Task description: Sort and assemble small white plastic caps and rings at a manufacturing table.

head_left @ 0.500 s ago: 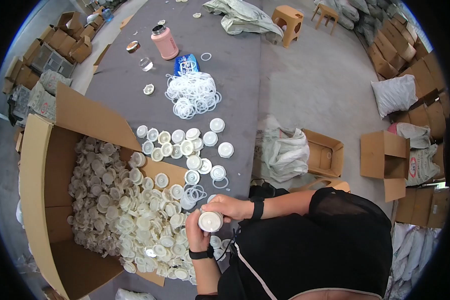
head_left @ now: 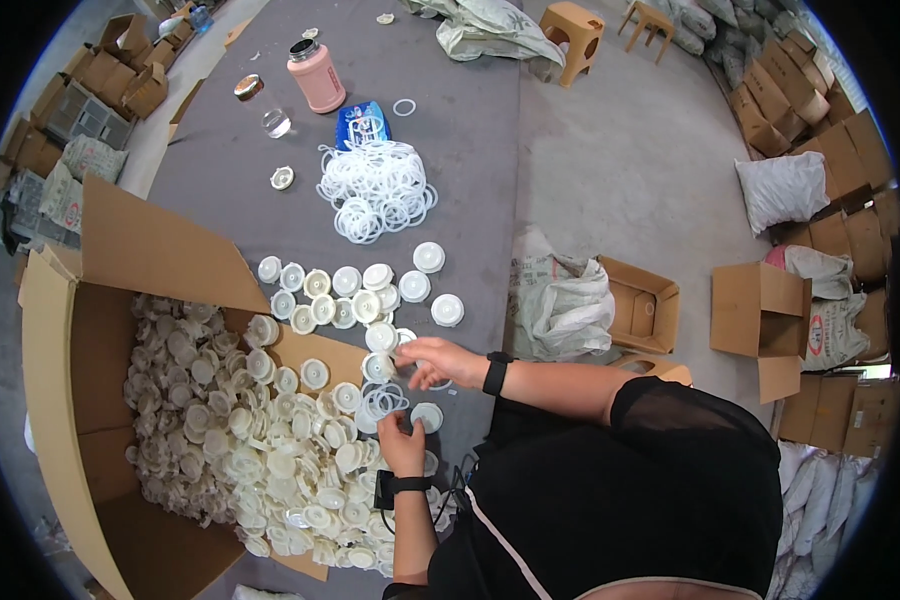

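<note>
Table [head_left: 475, 190]: grey top, carries box, caps, rings.
Cardboard box [head_left: 160, 240]: lies on its side, mouth toward the person, probably so contents spill within reach.
Cap heap [head_left: 280, 450]: runs out of box.
Loose caps [head_left: 367, 304]: set apart from heap, likely for sorting.
Ring pile [head_left: 372, 188]: beyond loose caps.
Right hand [head_left: 438, 360]: fingers loosely spread, nothing visibly gripped, beside loose caps.
Left hand [head_left: 402, 446]: fingertips at ring cluster; grip hidden, cannot tell.
Ring cluster [head_left: 382, 399]: between hands and heap, presumably for easy access.

The place is a small-parts workshop: white caps [head_left: 280, 450] and pale rings [head_left: 375, 188] lie heaped on a long grey surface [head_left: 475, 160], with cardboard boxes [head_left: 735, 310] and, toward the dim edge, apparently filled sacks [head_left: 813, 495].
</note>
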Available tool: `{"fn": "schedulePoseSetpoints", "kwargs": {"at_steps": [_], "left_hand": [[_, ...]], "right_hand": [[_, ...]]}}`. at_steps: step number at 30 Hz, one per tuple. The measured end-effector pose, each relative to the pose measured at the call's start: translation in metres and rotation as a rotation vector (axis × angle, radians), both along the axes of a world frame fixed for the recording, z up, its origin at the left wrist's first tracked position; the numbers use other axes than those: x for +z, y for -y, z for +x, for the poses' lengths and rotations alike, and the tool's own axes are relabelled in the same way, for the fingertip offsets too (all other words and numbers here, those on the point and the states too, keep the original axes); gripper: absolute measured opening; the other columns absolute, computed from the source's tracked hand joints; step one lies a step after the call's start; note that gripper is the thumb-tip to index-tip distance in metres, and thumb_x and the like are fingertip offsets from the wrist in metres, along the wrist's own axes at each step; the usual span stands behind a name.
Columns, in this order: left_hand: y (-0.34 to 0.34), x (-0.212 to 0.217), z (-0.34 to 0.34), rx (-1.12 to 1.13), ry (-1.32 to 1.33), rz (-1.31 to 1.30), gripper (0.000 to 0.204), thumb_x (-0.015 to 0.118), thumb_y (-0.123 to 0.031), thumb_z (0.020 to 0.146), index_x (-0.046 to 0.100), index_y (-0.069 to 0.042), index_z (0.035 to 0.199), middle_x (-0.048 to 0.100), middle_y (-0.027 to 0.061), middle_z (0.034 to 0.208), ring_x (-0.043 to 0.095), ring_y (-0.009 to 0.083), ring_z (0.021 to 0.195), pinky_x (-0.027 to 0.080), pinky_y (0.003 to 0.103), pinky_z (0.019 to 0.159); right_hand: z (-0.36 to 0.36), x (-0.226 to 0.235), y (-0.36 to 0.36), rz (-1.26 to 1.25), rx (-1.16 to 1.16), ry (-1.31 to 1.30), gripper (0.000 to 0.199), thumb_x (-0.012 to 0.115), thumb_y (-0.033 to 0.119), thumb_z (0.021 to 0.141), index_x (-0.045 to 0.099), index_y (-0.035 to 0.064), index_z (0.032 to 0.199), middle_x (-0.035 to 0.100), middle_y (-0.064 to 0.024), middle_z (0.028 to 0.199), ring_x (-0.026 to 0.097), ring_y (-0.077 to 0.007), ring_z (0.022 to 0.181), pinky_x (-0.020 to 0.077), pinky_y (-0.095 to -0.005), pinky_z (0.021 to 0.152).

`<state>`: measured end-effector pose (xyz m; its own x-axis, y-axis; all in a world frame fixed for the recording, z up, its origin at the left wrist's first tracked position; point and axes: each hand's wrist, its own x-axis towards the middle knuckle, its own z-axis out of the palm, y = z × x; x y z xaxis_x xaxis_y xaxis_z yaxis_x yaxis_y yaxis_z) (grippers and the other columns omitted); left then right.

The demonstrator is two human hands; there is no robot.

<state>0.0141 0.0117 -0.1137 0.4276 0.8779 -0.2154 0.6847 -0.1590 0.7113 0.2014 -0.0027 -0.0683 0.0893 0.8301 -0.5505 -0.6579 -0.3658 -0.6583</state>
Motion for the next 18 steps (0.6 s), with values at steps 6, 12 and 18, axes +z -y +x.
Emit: {"fn": "schedulePoseSetpoints", "kwargs": {"at_steps": [6, 12, 18], "left_hand": [[0.006, 0.004, 0.010, -0.361, -0.305, 0.168, 0.049, 0.071, -0.022, 0.055, 0.049, -0.003, 0.095, 0.049, 0.0140, 0.091, 0.050, 0.0314, 0.084, 0.040, 0.039, 0.069], [0.009, 0.002, 0.017, -0.240, -0.033, 0.161, 0.051, 0.069, -0.020, 0.055, 0.046, 0.000, 0.096, 0.050, 0.0152, 0.089, 0.049, 0.0339, 0.083, 0.039, 0.040, 0.068], [-0.007, -0.017, 0.045, -0.042, 0.280, -0.161, 0.037, 0.062, -0.012, 0.070, 0.047, 0.001, 0.101, 0.048, 0.0108, 0.085, 0.049, 0.0196, 0.065, 0.041, 0.030, 0.062]], "right_hand": [[-0.005, -0.048, 0.011, -0.069, 0.248, 0.151, 0.036, 0.050, 0.026, 0.081, 0.047, -0.0002, 0.106, 0.052, -0.0091, 0.098, 0.057, -0.0134, 0.069, 0.0447, -0.0225, 0.058], [-0.043, -0.081, 0.060, 0.158, 0.220, 1.188, 0.032, 0.053, 0.020, 0.078, 0.050, -0.0034, 0.100, 0.056, -0.0055, 0.079, 0.054, -0.0143, 0.066, 0.0448, -0.0269, 0.063], [-0.011, -0.071, 0.078, -0.187, 0.100, 0.369, 0.025, 0.056, 0.022, 0.079, 0.056, 0.0022, 0.094, 0.056, 0.0007, 0.075, 0.047, -0.0039, 0.061, 0.0372, -0.0193, 0.050]]}}
